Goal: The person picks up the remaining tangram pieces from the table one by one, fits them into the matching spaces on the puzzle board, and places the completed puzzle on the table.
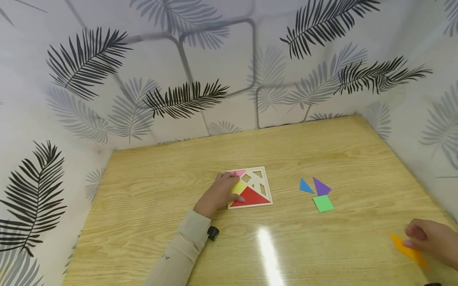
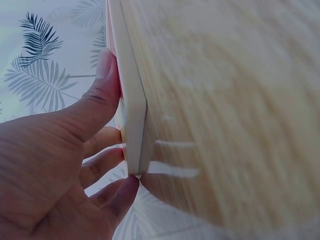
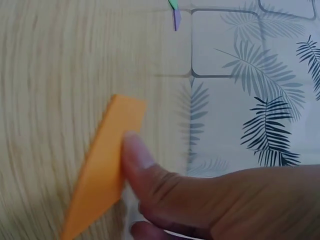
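My left hand [image 1: 223, 191] rests on a white tangram board [image 1: 265, 173]. Its thumb presses the red triangle [image 1: 251, 197], while the other fingers lie over the yellow triangle [image 1: 246, 186] and the pink piece [image 1: 240, 173]. In the left wrist view the little finger meets the board's corner [image 2: 135, 167]. Off to the right, my right hand [image 1: 434, 240] pinches an orange parallelogram tangram piece [image 3: 107, 160], the thumb flat on its face. Several cut-out slots show in the uncovered part of the board.
Right of the board lie a blue triangle [image 1: 305, 186], a purple triangle [image 1: 321, 187] and a green square [image 1: 323, 203], close together on the wooden table [image 1: 161, 178]. Leaf-patterned cloth [image 1: 222, 59] hangs behind and beside the table.
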The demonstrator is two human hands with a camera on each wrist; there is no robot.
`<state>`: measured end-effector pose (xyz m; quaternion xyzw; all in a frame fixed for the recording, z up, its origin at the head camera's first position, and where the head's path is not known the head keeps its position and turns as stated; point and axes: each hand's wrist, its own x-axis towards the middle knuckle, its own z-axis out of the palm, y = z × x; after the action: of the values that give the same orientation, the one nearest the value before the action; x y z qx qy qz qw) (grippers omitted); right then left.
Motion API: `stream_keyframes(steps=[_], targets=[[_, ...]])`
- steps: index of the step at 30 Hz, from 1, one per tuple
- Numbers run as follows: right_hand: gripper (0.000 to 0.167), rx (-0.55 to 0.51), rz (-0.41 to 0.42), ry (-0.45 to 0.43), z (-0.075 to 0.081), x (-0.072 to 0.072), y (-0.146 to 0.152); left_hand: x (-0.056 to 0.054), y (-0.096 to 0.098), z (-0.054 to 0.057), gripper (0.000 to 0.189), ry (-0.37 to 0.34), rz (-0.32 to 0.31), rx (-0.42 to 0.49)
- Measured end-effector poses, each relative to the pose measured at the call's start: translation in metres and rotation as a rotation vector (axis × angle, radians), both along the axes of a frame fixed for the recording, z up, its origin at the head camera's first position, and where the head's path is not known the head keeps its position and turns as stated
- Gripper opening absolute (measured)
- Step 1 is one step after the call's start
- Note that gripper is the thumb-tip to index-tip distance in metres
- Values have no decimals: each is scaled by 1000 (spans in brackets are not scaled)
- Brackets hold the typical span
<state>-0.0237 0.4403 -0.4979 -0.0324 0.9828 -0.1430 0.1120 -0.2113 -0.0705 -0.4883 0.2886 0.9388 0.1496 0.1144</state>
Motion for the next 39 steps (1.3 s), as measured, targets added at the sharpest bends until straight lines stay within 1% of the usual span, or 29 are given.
stream_keyframes(steps=[2, 5, 8, 11, 13, 16, 18, 23, 27, 31, 35, 39], targets=[[23, -8, -5, 79, 0, 0, -7, 0, 0, -1, 76, 5, -8, 4], [19, -31, -6, 149, -1, -2, -16, 1, -1, -1, 76, 9, -16, 8], [15, -42, 4, 218, -2, -4, -25, 1, -1, 0, 76, 2, -9, 5], [16, -76, -10, 183, -1, -7, -31, 1, -1, -1, 76, -4, -4, 1], [25, -98, -15, 103, 2, -8, -33, 1, -1, -1, 77, -5, -5, -4], [46, -127, -8, -25, 7, -10, -33, 0, -1, -3, 77, 4, -10, -15], [50, -135, 13, -52, 8, -10, -33, 1, -2, -3, 77, 8, -6, -15], [35, -132, 17, 12, 5, -12, -38, 2, -2, 0, 75, 16, 1, 1], [33, -124, 17, -18, 5, -19, -41, 3, -2, 2, 74, 25, -2, 0], [33, -131, 32, -15, 5, -23, -45, 3, -2, 2, 75, 12, 2, 6], [31, -147, 23, 11, 7, -25, -51, 2, -2, 2, 76, 14, -2, 2], [23, -156, 41, 76, 10, -26, -59, 1, -3, 1, 76, 23, -1, -9]])
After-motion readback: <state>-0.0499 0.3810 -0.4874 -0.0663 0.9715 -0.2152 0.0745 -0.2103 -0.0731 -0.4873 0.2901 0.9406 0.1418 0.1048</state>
